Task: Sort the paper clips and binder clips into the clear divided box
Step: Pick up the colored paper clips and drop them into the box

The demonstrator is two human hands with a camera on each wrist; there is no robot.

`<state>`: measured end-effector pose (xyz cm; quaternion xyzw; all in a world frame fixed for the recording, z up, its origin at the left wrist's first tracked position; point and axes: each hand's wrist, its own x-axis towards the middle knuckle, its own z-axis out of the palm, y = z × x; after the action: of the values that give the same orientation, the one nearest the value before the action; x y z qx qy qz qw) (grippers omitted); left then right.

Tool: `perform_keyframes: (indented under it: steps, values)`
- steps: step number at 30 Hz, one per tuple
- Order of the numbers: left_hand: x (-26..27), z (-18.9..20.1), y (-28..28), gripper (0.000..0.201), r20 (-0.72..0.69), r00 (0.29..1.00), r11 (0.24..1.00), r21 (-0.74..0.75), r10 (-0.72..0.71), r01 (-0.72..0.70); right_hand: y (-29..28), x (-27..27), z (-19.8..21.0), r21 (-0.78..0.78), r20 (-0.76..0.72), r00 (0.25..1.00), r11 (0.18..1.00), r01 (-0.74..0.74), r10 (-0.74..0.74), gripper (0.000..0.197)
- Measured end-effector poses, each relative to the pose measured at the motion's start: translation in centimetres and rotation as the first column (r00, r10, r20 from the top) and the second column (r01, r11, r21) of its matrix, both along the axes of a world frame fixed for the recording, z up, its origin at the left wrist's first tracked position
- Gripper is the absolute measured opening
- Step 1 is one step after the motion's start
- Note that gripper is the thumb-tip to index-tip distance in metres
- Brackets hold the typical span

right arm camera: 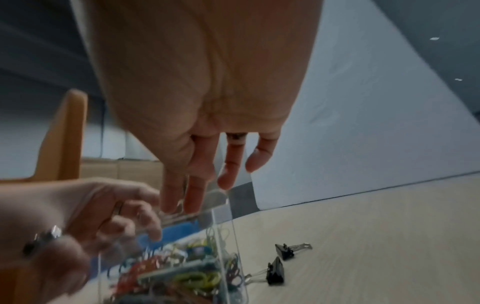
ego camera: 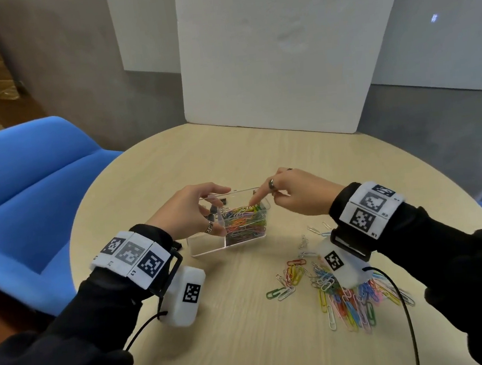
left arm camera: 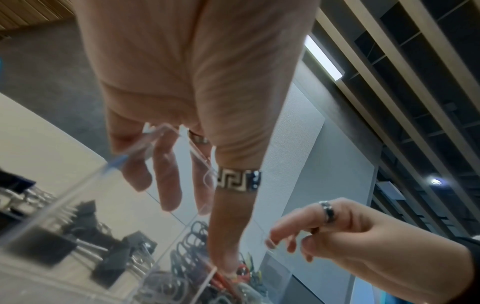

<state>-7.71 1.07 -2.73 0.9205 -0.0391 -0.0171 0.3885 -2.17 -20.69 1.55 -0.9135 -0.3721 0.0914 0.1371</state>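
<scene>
The clear divided box [ego camera: 207,246] stands mid-table. Its right compartment is heaped with coloured paper clips [ego camera: 246,223] [right arm camera: 192,275]; black binder clips [left arm camera: 114,261] fill the left one. My left hand [ego camera: 219,211] [left arm camera: 200,236] spans the box and holds it, fingers over the far rim, thumb down by the divider. My right hand [ego camera: 265,199] [right arm camera: 192,205] hovers at the box's far right corner. Its fingers hang straight down, the fingertips at the rim above the paper clips, holding nothing I can see. Loose coloured paper clips [ego camera: 348,295] lie on the table under my right wrist.
Two black binder clips [right arm camera: 284,252] [right arm camera: 275,273] lie on the round wooden table [ego camera: 173,165] just beyond the box. Another dark clip [ego camera: 176,244] sits left of the box. A white board [ego camera: 281,60] leans at the table's far edge, a blue chair [ego camera: 28,188] at left.
</scene>
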Motion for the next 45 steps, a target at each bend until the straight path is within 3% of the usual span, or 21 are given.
perform_keyframes:
  steps: [4, 9, 13, 16, 20, 25, 29, 33, 38, 41, 45]
  values:
    - [0.0, 0.1, -0.2, 0.072, -0.007, 1.0, 1.0, 0.007, 0.008, -0.008, -2.6, -0.2, 0.6, 0.084, -0.052, 0.997, 0.994, 0.068, -0.064, 0.027]
    - [-0.2, 0.2, -0.2, 0.071, -0.008, 1.0, 1.0, 0.011, 0.019, -0.019, -8.2, -0.7, -0.4, -0.252, -0.234, 0.955, 0.96, 0.12, -0.181, 0.01]
    - [-0.3, 0.3, -0.3, 0.072, -0.018, 1.0, 1.0, 0.009, 0.025, -0.025, -12.2, -2.1, -1.4, -0.445, -0.266, 0.898, 0.871, 0.208, -0.35, 0.049]
    - [-0.3, 0.4, -0.4, 0.071, -0.022, 0.999, 0.999, 0.002, 0.034, -0.034, -13.8, -2.6, -2.1, -0.502, -0.297, 0.842, 0.824, 0.265, -0.451, 0.06]
    - [-0.3, 0.4, -0.5, 0.07, -0.028, 0.999, 0.999, 0.006, 0.042, -0.042, -13.1, -3.2, -4.0, -0.446, -0.384, 0.79, 0.845, 0.293, -0.477, 0.05]
    - [-0.3, 0.4, -0.5, 0.07, -0.029, 0.999, 0.999, 0.005, 0.044, -0.044, -9.6, -3.3, -5.1, -0.269, -0.388, 0.839, 0.918, 0.293, -0.381, 0.033]
    - [-0.3, 0.4, -0.5, 0.07, -0.027, 0.999, 0.999, 0.009, 0.041, -0.041, -8.0, -3.2, -4.9, -0.072, -0.483, 0.789, 0.915, 0.397, -0.38, 0.027]
    - [-0.2, 0.3, -0.4, 0.071, -0.021, 0.999, 0.999, 0.015, 0.041, -0.041, -7.9, -3.4, -4.2, -0.159, -0.296, 0.847, 0.897, 0.413, -0.442, 0.053]
    - [-0.3, 0.3, -0.3, 0.07, -0.019, 0.999, 0.999, 0.017, 0.034, -0.034, -6.2, -4.3, -4.9, -0.327, -0.221, 0.895, 0.894, 0.307, -0.388, 0.086]
    - [-0.3, 0.3, -0.3, 0.071, -0.015, 0.999, 0.999, 0.018, 0.034, -0.034, -4.8, -4.8, -5.3, -0.339, -0.154, 0.926, 0.899, 0.278, -0.345, 0.083]
    - [-0.2, 0.2, -0.3, 0.07, -0.009, 0.999, 0.999, 0.017, 0.033, -0.032, -4.4, -4.6, -5.9, -0.223, -0.221, 0.904, 0.922, 0.318, -0.365, 0.059]
